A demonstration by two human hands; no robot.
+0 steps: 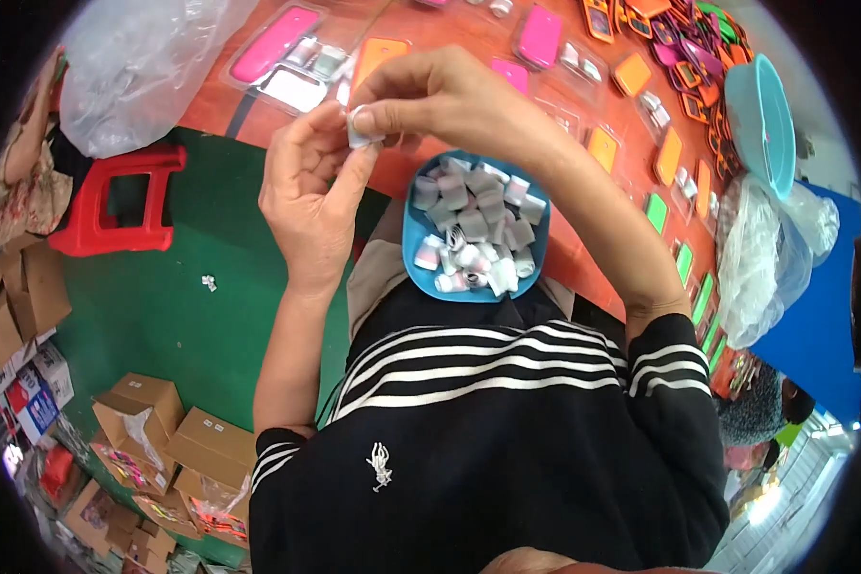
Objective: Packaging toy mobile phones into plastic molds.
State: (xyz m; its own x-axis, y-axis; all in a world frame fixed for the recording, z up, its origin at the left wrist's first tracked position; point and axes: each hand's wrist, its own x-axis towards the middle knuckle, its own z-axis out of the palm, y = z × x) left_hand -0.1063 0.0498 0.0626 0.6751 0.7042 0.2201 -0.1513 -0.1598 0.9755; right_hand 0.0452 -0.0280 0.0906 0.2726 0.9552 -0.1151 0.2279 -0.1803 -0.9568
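Observation:
My left hand [308, 187] and my right hand [432, 100] meet over the near edge of the red table, both closed with fingertips on one small white roll [362, 131]. Part of the roll is hidden by my fingers. Below them, a blue basin [419, 273] rests on my lap, heaped with small white rolls [478, 212], some showing faint pink print. Just beyond my hands lies an orange piece [381, 53] in a clear plastic tray. To its left sits a pink piece [275, 43], with white rolls in the same tray.
On the red table [579, 251], more clear trays hold pink, orange and green pieces. A turquoise basin [761, 124] stands at right beside orange and purple toys [694, 57] and plastic bags [756, 258]. At left are a red stool [124, 201], a large clear bag [134, 67] and cardboard boxes [215, 445].

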